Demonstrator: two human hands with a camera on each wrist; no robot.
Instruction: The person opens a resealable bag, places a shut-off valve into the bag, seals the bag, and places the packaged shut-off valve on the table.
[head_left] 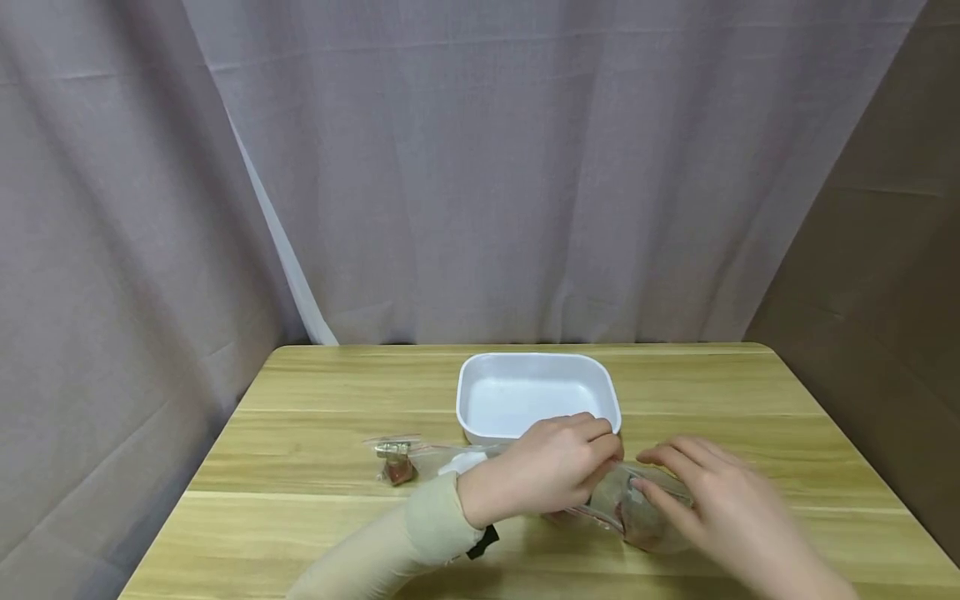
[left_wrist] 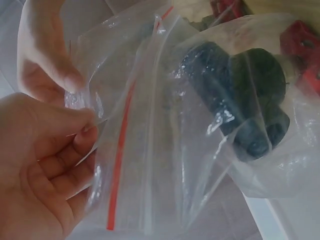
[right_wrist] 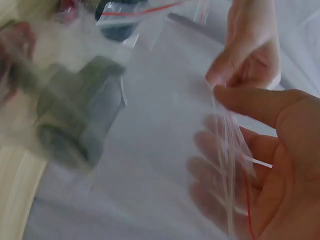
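Observation:
A clear zip-lock bag (left_wrist: 165,125) with a red stripe along its seal is between both hands. At its mouth, the left hand (head_left: 555,462) pinches the edge with thumb and forefinger. Opposite it, the right hand (head_left: 712,500) has its thumb in front and its fingers behind the plastic, seen through the film in the right wrist view, with the seal (right_wrist: 227,165) between them. Behind the film a dark grey-green pipe fitting (left_wrist: 257,90) shows, with a red part (left_wrist: 302,55) beside it in the left wrist view. Both hands are close together, near the tub's front right corner.
A white plastic tub (head_left: 463,400) stands toward the back of the wooden table (head_left: 337,383). Left of the hands lies another clear bag with a brass, red-handled valve (head_left: 397,467) in it. Grey curtains (head_left: 480,167) hang behind the table and at the left.

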